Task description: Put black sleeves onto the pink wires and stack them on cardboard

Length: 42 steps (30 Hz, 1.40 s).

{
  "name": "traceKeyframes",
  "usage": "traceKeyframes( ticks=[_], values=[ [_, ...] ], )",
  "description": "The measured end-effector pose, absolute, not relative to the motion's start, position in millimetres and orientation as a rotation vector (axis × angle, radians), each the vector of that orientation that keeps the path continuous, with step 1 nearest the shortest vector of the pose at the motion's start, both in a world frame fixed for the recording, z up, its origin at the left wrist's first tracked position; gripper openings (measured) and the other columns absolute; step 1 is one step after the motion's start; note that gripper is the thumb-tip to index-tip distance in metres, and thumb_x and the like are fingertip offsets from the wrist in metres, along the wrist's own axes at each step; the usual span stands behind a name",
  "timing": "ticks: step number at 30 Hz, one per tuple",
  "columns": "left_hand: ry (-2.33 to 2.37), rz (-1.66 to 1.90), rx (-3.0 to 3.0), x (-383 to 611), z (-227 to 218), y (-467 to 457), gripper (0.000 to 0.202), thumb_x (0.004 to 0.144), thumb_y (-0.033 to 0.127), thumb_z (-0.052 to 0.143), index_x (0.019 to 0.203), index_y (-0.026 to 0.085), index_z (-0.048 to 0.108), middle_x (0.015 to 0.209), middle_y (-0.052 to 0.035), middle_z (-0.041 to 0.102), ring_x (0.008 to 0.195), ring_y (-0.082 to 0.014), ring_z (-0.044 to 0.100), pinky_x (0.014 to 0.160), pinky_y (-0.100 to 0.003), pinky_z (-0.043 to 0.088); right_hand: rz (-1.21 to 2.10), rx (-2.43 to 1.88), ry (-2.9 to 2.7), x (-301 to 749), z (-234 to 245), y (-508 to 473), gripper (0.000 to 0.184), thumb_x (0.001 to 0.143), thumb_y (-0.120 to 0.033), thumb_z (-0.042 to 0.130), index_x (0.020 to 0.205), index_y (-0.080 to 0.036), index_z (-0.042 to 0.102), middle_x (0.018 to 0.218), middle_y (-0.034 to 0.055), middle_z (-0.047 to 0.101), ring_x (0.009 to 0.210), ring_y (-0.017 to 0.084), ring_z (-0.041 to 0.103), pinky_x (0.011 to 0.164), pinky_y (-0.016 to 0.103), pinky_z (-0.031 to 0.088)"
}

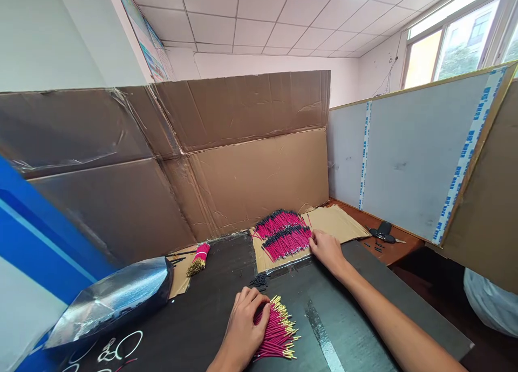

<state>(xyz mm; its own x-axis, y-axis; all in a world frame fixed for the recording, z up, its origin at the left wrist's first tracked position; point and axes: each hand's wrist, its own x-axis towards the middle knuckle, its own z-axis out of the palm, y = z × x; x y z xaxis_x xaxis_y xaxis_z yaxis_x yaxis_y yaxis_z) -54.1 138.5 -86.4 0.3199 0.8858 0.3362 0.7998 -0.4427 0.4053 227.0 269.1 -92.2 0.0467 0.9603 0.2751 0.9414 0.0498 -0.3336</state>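
Black counter (226, 277) carries cardboard sheet (340, 223) with black-capped pink wire rows (287, 241), plus gold-tipped pink wire pile (279, 331). Left hand (246, 326) on pile, fingers curled; right hand (327, 250) at rows' right edge, fingers bent together; can't tell either's grasp.

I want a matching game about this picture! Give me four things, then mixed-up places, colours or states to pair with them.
Things:
1. Left hand
2. Right hand
3. Bag
4. Bundle

Matches:
A. Tied with a white band
B. At the right end of the wire rows
C. At the near pile of red wires
D. Silver and shiny

Right pairs: 1-C, 2-B, 3-D, 4-A
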Motion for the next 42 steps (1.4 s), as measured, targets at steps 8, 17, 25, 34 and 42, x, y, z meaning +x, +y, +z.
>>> traceKeyframes(
  ticks=[8,17,25,34,42],
  values=[
    [1.552,0.693,2.361,-54.8,-83.5,136.3,0.023,0.098,0.035,0.054,0.093,0.023,0.072,0.095,-0.0063,0.07,0.095,-0.0244,0.059,0.089,-0.039,0.045,0.071,-1.86,-1.906,226.5,-94.1,268.5,0.019,0.103,-0.033,0.053,0.097,-0.02,0.065,0.099,0.0061,0.075,0.09,0.021,0.07,0.069,0.028,0.034],
    [1.563,0.575,2.297,-52.8,-81.0,134.0,0.021,0.099,0.032,0.051,0.093,0.021,0.067,0.098,-0.0056,0.066,0.099,-0.0252,0.056,0.096,-0.044,0.042,0.285,-1.138,-2.216,184.4,-96.7,234.8,0.013,0.103,-0.025,0.051,0.102,-0.02,0.064,0.099,0.0035,0.07,0.091,0.019,0.065,0.08,0.027,0.042],
    [1.542,0.556,2.264,-48.4,-83.8,128.9,0.018,0.101,0.027,0.046,0.09,0.019,0.058,0.103,-0.0062,0.063,0.101,-0.0241,0.054,0.101,-0.046,0.04,0.358,-0.826,-2.385,135.4,-111.9,205.6,0.035,0.1,-0.016,0.052,0.132,-0.027,0.061,0.117,0.0061,0.065,0.11,0.023,0.057,0.096,0.036,0.046],
    [1.543,0.599,2.254,-45.1,-88.8,128.4,0.02,0.103,0.028,0.044,0.09,0.019,0.056,0.1,-0.0064,0.063,0.097,-0.0235,0.055,0.094,-0.042,0.042,0.378,-0.936,-2.361,127.1,-121.3,220.1,0.014,0.098,-0.021,0.063,0.11,-0.024,0.069,0.109,0.0048,0.065,0.105,0.022,0.059,0.093,0.033,0.046],
    [1.554,0.655,2.227,-44.5,-84.9,129.9,0.03,0.106,0.029,0.038,0.088,0.019,0.06,0.096,-0.006,0.067,0.094,-0.0234,0.057,0.092,-0.041,0.042,0.257,-1.008,-2.424,132.7,-121.1,219.7,0.008,0.101,-0.019,0.055,0.099,-0.02,0.063,0.103,0.0063,0.065,0.099,0.022,0.059,0.084,0.031,0.045]
  ],
)
